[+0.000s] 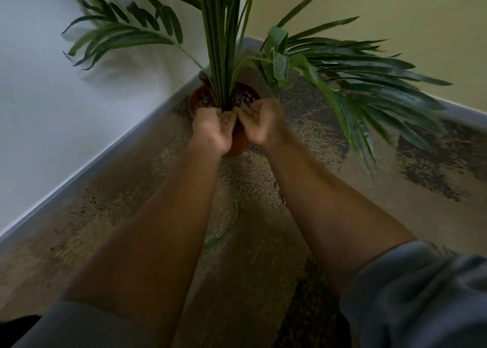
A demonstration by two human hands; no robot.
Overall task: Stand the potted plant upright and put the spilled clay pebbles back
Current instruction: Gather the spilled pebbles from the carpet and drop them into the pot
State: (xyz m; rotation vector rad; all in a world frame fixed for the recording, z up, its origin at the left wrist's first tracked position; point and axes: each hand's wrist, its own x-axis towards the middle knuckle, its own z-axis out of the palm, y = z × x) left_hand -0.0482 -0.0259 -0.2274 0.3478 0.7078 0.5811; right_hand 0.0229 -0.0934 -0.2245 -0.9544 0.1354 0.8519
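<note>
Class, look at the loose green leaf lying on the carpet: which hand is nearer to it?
Left, narrowly. The left hand and right hand both hover above the pot, beyond the leaf.

I count one potted plant (226, 57), standing in one terracotta pot (238, 143). Clay pebbles (243, 100) fill the pot top, too many and too blurred for me to number. Two hands: my left hand (212, 130) and right hand (259, 125). One loose leaf (225, 229) lies on the floor (316, 202). Two rolled sleeves (421, 295).
</note>
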